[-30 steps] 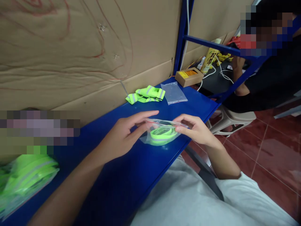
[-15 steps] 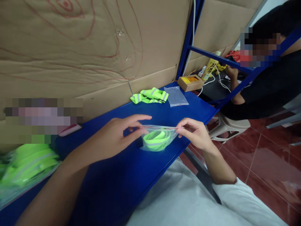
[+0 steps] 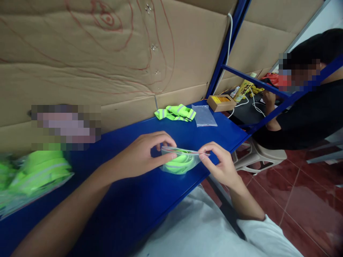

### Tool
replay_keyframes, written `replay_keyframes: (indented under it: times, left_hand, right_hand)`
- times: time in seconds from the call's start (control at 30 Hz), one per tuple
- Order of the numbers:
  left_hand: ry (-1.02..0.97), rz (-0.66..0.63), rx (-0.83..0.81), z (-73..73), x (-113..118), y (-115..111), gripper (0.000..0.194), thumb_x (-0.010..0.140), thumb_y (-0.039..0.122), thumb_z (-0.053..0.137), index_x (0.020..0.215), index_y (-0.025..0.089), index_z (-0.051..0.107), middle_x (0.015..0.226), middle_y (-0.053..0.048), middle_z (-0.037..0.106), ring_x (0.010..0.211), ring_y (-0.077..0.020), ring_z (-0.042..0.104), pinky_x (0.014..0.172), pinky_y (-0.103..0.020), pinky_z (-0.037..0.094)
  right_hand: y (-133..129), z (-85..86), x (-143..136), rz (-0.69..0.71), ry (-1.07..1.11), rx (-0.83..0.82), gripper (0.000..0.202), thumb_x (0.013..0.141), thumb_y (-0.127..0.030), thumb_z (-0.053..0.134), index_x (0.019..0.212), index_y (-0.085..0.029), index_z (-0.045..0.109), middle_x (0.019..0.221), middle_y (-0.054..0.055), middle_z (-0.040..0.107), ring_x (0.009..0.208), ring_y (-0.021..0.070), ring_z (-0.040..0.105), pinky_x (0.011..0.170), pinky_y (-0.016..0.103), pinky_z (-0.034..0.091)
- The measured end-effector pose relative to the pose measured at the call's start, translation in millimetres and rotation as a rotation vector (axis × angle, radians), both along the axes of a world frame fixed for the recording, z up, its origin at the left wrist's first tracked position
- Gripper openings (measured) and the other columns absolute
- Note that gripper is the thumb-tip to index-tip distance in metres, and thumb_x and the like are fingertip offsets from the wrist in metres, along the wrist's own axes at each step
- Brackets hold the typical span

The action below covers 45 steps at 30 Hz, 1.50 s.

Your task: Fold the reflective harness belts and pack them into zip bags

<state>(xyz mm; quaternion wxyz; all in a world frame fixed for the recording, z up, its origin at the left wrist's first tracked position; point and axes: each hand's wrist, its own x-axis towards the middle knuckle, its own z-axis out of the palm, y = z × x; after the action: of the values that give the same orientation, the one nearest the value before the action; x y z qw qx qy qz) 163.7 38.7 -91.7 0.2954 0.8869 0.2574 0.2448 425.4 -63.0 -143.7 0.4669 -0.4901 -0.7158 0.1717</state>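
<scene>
A clear zip bag (image 3: 184, 152) with a coiled neon-green reflective strap (image 3: 177, 165) inside is held just over the blue table (image 3: 125, 200). My left hand (image 3: 150, 151) pinches the bag's top edge at its left part, thumb in front and fingers behind. At the right end of the same edge, my right hand (image 3: 218, 162) has it between thumb and fingertips. Farther back on the table lies a loose neon-green reflective strap (image 3: 178, 112), beside a flat clear plastic bag (image 3: 205, 116).
Bagged green straps (image 3: 43, 169) are heaped at the left. A small cardboard box (image 3: 221, 103) sits at the table's far right corner, near a blue metal frame (image 3: 254, 79). Beyond it a person in black (image 3: 313, 114) sits on a plastic stool (image 3: 264, 153).
My left thumb and fingers have moved right along the bag's top edge, away from its left corner. My right hand still grips the right end. The camera view has shifted slightly.
</scene>
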Motion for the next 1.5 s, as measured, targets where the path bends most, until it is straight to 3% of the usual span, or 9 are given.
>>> replay_keyframes:
  times: [0.13, 0.27, 0.43, 0.57, 0.73, 0.87, 1.03, 1.3, 1.5]
  left_hand:
    - [-0.067, 0.018, -0.025, -8.0, 7.1, -2.1, 0.023, 0.099, 0.034, 0.063, 0.084, 0.019, 0.071, 0.083, 0.000, 0.070, 0.074, -0.0109, 0.062, 0.066, -0.022, 0.044]
    - [-0.109, -0.026, -0.045, -9.4, 10.2, -4.7, 0.023, 0.099, 0.032, 0.062, 0.084, 0.018, 0.072, 0.084, -0.002, 0.071, 0.074, -0.0111, 0.063, 0.061, -0.020, 0.043]
    - [-0.154, -0.031, -0.014, -10.2, 13.0, -10.8, 0.020, 0.099, 0.030, 0.065, 0.085, 0.018, 0.071, 0.082, 0.000, 0.068, 0.071, -0.0092, 0.059, 0.065, -0.021, 0.043]
    - [-0.169, -0.049, -0.019, -11.3, 15.2, -14.9, 0.019, 0.099, 0.030, 0.065, 0.088, 0.018, 0.073, 0.085, 0.000, 0.071, 0.072, -0.0094, 0.061, 0.064, -0.021, 0.043]
    - [-0.191, -0.026, -0.005, -10.9, 17.0, -18.6, 0.017, 0.098, 0.030, 0.067, 0.088, 0.018, 0.075, 0.085, -0.001, 0.073, 0.073, -0.0107, 0.064, 0.066, -0.022, 0.045]
    - [-0.200, -0.028, 0.003, -9.8, 14.9, -17.6, 0.016, 0.097, 0.030, 0.069, 0.089, 0.018, 0.077, 0.086, -0.001, 0.075, 0.076, -0.0108, 0.067, 0.068, -0.022, 0.046]
    - [-0.166, -0.084, 0.008, -13.2, 7.9, -6.7, 0.015, 0.100, 0.027, 0.067, 0.105, 0.024, 0.081, 0.100, 0.000, 0.080, 0.087, -0.0104, 0.072, 0.076, -0.020, 0.050]
    - [-0.209, -0.021, 0.118, -17.4, 12.7, -15.7, 0.016, 0.102, 0.020, 0.062, 0.099, 0.018, 0.077, 0.095, 0.001, 0.077, 0.087, -0.0091, 0.070, 0.079, -0.019, 0.047]
    - [-0.281, 0.000, 0.059, -18.0, 14.6, -12.4, 0.012, 0.098, 0.024, 0.069, 0.100, 0.017, 0.079, 0.090, -0.001, 0.076, 0.068, -0.0069, 0.061, 0.065, -0.018, 0.046]
  right_hand:
    - [1.2, -0.9, -2.5, 0.009, -0.015, 0.050, 0.004, 0.099, -0.026, 0.068, 0.099, -0.022, 0.068, 0.094, 0.004, 0.072, 0.086, 0.0175, 0.066, 0.078, 0.031, 0.052]
    - [0.2, 0.8, -4.8, -0.045, 0.023, 0.051, 0.009, 0.098, -0.025, 0.068, 0.090, -0.022, 0.068, 0.087, 0.003, 0.071, 0.079, 0.0172, 0.065, 0.072, 0.032, 0.051]
    - [-1.3, 2.2, -8.5, 0.050, -0.037, 0.038, 0.010, 0.096, -0.024, 0.071, 0.106, -0.023, 0.068, 0.100, 0.004, 0.072, 0.090, 0.0179, 0.067, 0.080, 0.032, 0.052]
    - [-0.6, 0.9, -11.5, 0.011, -0.012, 0.109, 0.004, 0.097, -0.022, 0.070, 0.094, -0.023, 0.068, 0.089, 0.002, 0.072, 0.082, 0.0169, 0.066, 0.077, 0.033, 0.051]
    - [0.9, 13.4, -13.9, 0.043, -0.153, 0.044, 0.014, 0.097, -0.028, 0.073, 0.109, -0.023, 0.067, 0.101, 0.005, 0.073, 0.092, 0.0193, 0.067, 0.083, 0.035, 0.050]
    - [4.5, 24.0, -16.8, 0.098, -0.151, 0.133, 0.004, 0.099, -0.021, 0.069, 0.096, -0.022, 0.067, 0.088, 0.002, 0.072, 0.081, 0.0151, 0.065, 0.076, 0.031, 0.048]
    - [8.7, 30.6, -15.7, 0.087, -0.182, 0.067, 0.004, 0.102, -0.023, 0.065, 0.100, -0.021, 0.068, 0.088, 0.002, 0.068, 0.079, 0.0133, 0.063, 0.071, 0.027, 0.048]
    - [14.0, 38.3, -22.3, 0.144, -0.311, 0.162, 0.004, 0.104, -0.017, 0.061, 0.103, -0.019, 0.064, 0.096, 0.003, 0.070, 0.088, 0.0143, 0.061, 0.081, 0.028, 0.046]
    - [18.2, 37.4, -21.9, 0.150, -0.292, 0.090, 0.003, 0.103, -0.021, 0.064, 0.105, -0.019, 0.064, 0.093, 0.001, 0.068, 0.083, 0.0117, 0.060, 0.077, 0.024, 0.046]
